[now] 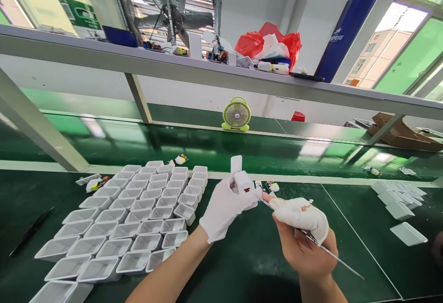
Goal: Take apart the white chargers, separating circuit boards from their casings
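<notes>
Before the green fan (236, 114), the left hand (221, 205) closes round a white casing (243, 182) — likely steadying it — the right hand (304, 256) round a thin rod (341, 262).

"What's the held housing (244, 182) like?"
"Smooth plastic with a soft sheen, like the open boxes (141, 205)."
"And the glove (221, 208)?"
"Matt cloth. The thin tool (341, 261) looks like bright, polished metal."
"The surface (259, 252)?"
"Smooth, dully shining; the long green strip (197, 149) beyond is glossy."
"The red bag (250, 43)?"
"Thin, crinkled, shiny plastic."
</notes>
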Tool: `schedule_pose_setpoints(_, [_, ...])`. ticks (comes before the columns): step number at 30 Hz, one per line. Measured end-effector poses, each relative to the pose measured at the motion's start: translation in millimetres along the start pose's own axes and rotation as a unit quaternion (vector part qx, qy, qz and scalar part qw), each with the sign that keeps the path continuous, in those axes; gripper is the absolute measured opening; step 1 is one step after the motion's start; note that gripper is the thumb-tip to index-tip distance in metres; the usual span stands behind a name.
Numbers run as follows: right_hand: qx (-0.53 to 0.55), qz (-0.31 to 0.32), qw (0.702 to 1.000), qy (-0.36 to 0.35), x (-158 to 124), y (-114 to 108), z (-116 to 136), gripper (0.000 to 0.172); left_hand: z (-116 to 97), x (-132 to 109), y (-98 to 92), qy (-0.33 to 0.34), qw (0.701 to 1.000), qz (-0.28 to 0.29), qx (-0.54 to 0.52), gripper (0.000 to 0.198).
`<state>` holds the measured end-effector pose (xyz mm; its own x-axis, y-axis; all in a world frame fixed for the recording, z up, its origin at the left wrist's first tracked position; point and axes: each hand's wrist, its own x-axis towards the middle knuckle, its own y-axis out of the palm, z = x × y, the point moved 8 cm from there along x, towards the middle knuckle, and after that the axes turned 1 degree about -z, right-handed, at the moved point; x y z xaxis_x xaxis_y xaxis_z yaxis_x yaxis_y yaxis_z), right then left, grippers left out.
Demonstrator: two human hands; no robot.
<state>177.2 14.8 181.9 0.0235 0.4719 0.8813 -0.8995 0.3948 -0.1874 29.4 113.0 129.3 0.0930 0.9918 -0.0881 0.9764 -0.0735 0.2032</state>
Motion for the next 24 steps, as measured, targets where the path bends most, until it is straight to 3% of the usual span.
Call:
schedule_pose_setpoints(9, [-0.047,0.014,0.995,-0.09,8,14,13,0.045,-1,1,-9.3,0.072,0.992,-0.052,0.094,0.039])
schedule_pose_setpoints(17, [-0.105,0.009,0.988,-0.116,10,15,22,0.036,-5,-2,-9.6,0.084,0.983,-0.073,0.147,0.034])
schedule_pose_setpoints(24, [-0.178,0.024,0.97,-0.166,8,19,34,0.034,2,0,-8.7,0.083,0.972,-0.086,0.202,0.047])
